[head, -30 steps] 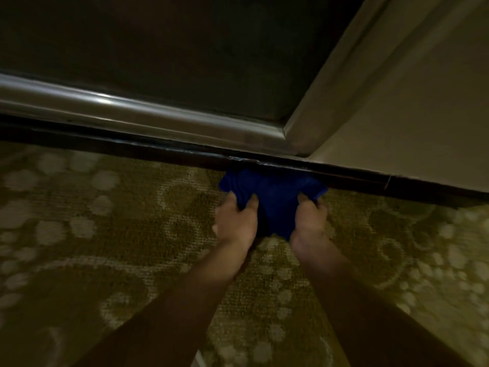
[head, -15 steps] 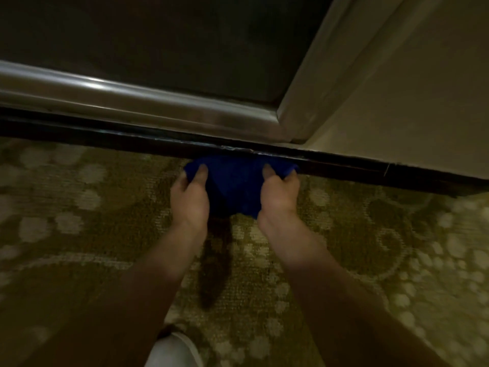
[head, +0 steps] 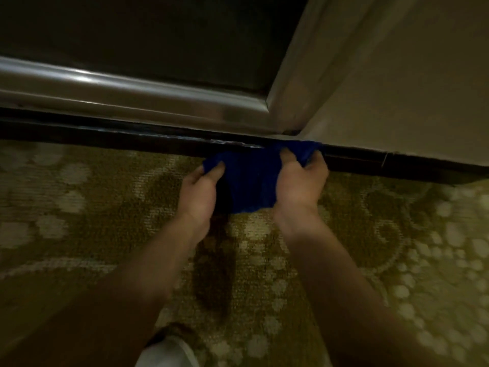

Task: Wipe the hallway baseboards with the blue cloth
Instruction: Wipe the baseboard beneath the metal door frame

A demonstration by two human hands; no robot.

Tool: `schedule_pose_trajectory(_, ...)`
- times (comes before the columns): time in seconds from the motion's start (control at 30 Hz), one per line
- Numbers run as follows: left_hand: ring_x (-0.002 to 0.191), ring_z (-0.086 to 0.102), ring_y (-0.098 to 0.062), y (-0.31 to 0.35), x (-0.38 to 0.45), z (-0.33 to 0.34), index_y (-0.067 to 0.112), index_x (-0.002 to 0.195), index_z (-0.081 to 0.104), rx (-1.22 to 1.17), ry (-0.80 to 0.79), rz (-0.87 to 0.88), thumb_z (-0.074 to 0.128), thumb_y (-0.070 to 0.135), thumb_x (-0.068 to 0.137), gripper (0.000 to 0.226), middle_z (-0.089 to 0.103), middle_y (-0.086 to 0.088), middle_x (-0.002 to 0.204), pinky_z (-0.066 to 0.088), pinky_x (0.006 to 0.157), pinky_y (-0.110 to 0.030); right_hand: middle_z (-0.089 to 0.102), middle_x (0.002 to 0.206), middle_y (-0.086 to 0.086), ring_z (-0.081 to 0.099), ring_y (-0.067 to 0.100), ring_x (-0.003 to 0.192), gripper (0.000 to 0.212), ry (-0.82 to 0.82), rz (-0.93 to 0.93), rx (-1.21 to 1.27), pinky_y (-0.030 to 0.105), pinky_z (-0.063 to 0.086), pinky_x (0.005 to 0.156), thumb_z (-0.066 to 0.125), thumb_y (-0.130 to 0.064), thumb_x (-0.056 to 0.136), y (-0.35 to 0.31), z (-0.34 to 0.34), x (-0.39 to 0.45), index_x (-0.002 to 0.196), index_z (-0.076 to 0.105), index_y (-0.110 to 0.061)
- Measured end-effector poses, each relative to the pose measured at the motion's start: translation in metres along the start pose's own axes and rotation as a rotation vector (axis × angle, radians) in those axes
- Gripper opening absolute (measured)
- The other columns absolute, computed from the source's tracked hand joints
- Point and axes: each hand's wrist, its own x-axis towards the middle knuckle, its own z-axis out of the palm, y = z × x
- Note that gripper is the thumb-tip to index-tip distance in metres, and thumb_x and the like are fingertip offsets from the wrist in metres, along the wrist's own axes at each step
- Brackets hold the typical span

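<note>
Head view: both forearms reach forward over the carpet. The left hand and right hand each pinch an end of the blue cloth, stretched between them against the dark baseboard just beyond. Dim light blurs the fingertips; the cloth hides its contact line.

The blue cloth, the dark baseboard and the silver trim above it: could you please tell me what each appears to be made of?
The blue cloth looks like soft ribbed knit or microfibre: it bunches between both hands. The dark baseboard seems to be glossy black painted wood or vinyl, with a scuffed top edge. The silver trim looks like brushed metal, given its bright streak of reflected light.
</note>
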Motion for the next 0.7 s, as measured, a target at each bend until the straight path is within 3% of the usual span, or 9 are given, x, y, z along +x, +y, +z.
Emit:
schedule_pose_trajectory(0.13, 0.088, 0.072, -0.005, 0.002, -0.003, -0.001, 0.022, 0.106, 0.073, 0.079, -0.122, 0.056, 0.065, 0.022, 0.092, 0.016, 0.076, 0.007, 0.101, 0.054, 0.063, -0.013, 0.065, 0.111, 0.006, 0.065, 0.024, 0.101, 0.024, 0.180, 0.002, 0.035, 0.048, 0.052, 0.094, 0.058, -0.014, 0.090, -0.004, -0.019, 0.022, 0.113, 0.057, -0.019)
schedule_pose_trajectory(0.2, 0.093, 0.073, -0.011, 0.000, -0.001, -0.005, 0.016, 0.111, 0.072, 0.065, -0.118, 0.066, 0.062, 0.019, 0.094, 0.020, 0.077, 0.002, 0.103, 0.057, 0.070, -0.019, 0.064, 0.116, 0.006, 0.062, 0.025, 0.108, 0.033, 0.143, -0.004, -0.018, 0.047, 0.050, 0.098, 0.058, -0.016, 0.089, -0.004, 0.001, 0.007, 0.121, 0.054, -0.018)
schedule_pose_trajectory(0.3, 0.105, 0.070, -0.022, 0.001, 0.003, -0.012, 0.010, 0.119, 0.068, 0.007, -0.127, 0.039, 0.057, 0.015, 0.096, 0.026, 0.073, -0.008, 0.114, 0.056, 0.091, -0.036, 0.063, 0.096, 0.001, 0.062, 0.025, 0.097, 0.010, 0.019, -0.056, -0.130, 0.048, 0.050, 0.095, 0.059, -0.015, 0.089, -0.001, 0.031, -0.024, 0.095, 0.054, -0.022)
schedule_pose_trajectory(0.43, 0.109, 0.069, -0.019, 0.002, 0.005, -0.019, 0.013, 0.112, 0.071, 0.011, -0.152, 0.027, 0.060, 0.016, 0.095, 0.021, 0.073, -0.006, 0.115, 0.050, 0.101, -0.040, 0.067, 0.099, 0.003, 0.064, 0.025, 0.094, 0.010, -0.148, -0.004, -0.223, 0.049, 0.052, 0.093, 0.065, -0.022, 0.086, -0.012, 0.003, -0.006, 0.088, 0.057, -0.028)
schedule_pose_trajectory(0.6, 0.110, 0.068, -0.020, 0.002, 0.000, -0.016, 0.011, 0.117, 0.070, 0.033, -0.140, 0.036, 0.061, 0.020, 0.094, 0.026, 0.073, -0.006, 0.115, 0.049, 0.102, -0.039, 0.065, 0.111, 0.006, 0.063, 0.027, 0.102, 0.028, 0.076, 0.024, -0.137, 0.047, 0.052, 0.094, 0.060, -0.019, 0.089, -0.011, 0.003, -0.003, 0.116, 0.057, -0.018)
schedule_pose_trajectory(0.7, 0.117, 0.062, -0.032, 0.001, 0.004, -0.017, 0.004, 0.131, 0.057, 0.003, 0.001, 0.025, 0.050, 0.016, 0.099, 0.034, 0.065, -0.018, 0.127, 0.049, 0.102, -0.044, 0.067, 0.102, 0.007, 0.063, 0.027, 0.097, 0.016, -0.043, -0.063, -0.262, 0.039, 0.051, 0.091, 0.060, -0.018, 0.088, -0.009, 0.046, -0.041, 0.103, 0.058, -0.013)
